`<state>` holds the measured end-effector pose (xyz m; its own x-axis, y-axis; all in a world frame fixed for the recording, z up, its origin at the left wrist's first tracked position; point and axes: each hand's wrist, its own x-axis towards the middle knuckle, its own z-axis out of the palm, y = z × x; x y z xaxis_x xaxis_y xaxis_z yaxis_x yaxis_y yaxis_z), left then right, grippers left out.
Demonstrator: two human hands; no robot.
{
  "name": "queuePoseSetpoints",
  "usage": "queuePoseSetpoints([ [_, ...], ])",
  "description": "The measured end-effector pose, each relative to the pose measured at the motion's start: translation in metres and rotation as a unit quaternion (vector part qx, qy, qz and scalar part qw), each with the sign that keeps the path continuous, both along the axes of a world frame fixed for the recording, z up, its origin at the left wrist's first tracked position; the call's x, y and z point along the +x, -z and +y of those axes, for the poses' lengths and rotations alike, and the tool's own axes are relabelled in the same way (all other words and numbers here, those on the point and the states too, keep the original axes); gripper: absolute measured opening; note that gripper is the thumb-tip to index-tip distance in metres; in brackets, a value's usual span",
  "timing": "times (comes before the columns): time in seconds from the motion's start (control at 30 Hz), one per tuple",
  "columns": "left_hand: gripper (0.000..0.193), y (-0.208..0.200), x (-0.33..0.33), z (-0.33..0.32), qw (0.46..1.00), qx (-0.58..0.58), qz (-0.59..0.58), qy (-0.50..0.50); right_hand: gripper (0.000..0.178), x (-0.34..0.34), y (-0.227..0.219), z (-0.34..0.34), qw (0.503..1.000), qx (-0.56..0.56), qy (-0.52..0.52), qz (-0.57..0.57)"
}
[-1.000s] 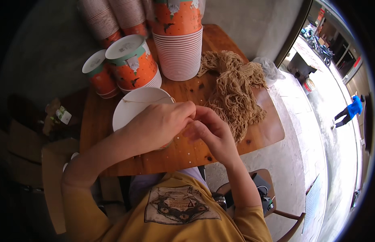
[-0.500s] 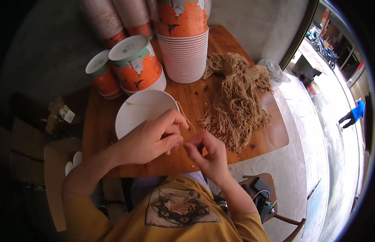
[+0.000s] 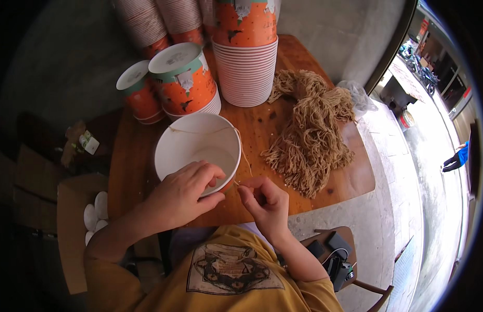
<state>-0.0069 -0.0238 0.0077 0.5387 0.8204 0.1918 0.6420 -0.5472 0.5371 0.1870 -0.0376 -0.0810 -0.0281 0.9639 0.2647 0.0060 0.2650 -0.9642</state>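
- Concrete wall (image 3: pixel 324 36) bounds the far side of the wooden bench (image 3: pixel 252 130); the near edge runs below both hands; the right near corner is rounded.
- Room for moving: a strip of wood shows between the white-lined tub (image 3: pixel 171 151) and the twine bundle (image 3: pixel 316 130); another lies right of the bundle.
- Tub, quantity one: mouth up on the bench, left of the bundle; one cord (image 3: pixel 242 146) crosses its mouth and hangs outside the right rim.
- Left grip (image 3: pixel 189 187): at the near rim; thumb and fingers apart; firm contact cannot be told.
- Right grip (image 3: pixel 265 200): thumb and forefinger together, clamped on cord, just right of the tub.
- Stock: two short inverted stacks (image 3: pixel 181 78); one tall stack (image 3: pixel 246 67); at least two stacks behind (image 3: pixel 179 18); one twine bundle.
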Motion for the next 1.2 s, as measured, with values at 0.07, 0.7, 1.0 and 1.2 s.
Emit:
queuePoseSetpoints([
  [0.07,0.027,0.001,0.0,0.0,0.999,-0.044,-0.003,-0.017,0.006,-0.001,-0.003,0.0,1.0,0.005,0.011,-0.024],
  [0.7,0.029,0.003,0.009,0.019,0.965,-0.22,-0.13,-0.066,0.009,-0.024,0.0,0.019,0.99,0.061,0.099,-0.077],
  [1.0,0.032,0.008,0.019,0.012,0.986,0.16,-0.018,0.032,0.01,-0.013,-0.004,0.005,0.999,0.018,0.036,-0.032],
  [1.2,0.015,0.007,0.018,0.015,0.957,0.266,0.076,0.092,0.009,-0.004,-0.006,0.0,1.0,0.012,-0.018,-0.001],
])
